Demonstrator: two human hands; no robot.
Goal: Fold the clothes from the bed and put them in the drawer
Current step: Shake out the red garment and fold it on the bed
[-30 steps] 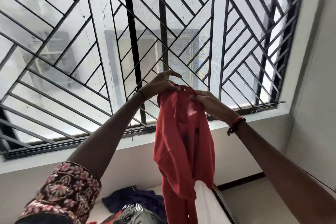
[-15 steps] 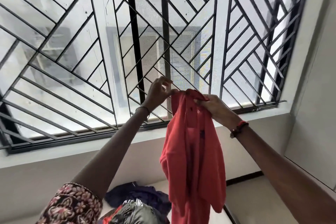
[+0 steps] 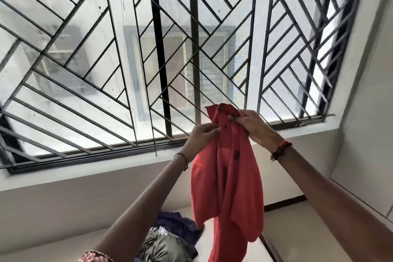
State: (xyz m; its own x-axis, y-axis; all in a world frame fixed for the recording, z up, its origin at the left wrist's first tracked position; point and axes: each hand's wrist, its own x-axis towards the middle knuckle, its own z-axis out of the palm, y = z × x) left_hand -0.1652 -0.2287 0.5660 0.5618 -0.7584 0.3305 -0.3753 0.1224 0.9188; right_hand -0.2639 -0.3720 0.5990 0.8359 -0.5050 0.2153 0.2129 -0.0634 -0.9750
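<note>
Red shirt [image 3: 226, 178] held up in the air, hanging below both hands, right hand [image 3: 254, 126] pinching its collar, left hand [image 3: 202, 137] gripping the button placket just beside, dark clothes pile [image 3: 170, 236] on bed [image 3: 229, 249] far below the hands

Bright backlight from window [image 3: 148, 59] (edges warped).

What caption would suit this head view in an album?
Left hand and right hand hold a red shirt aloft before a barred window, more clothes on the bed.
</note>
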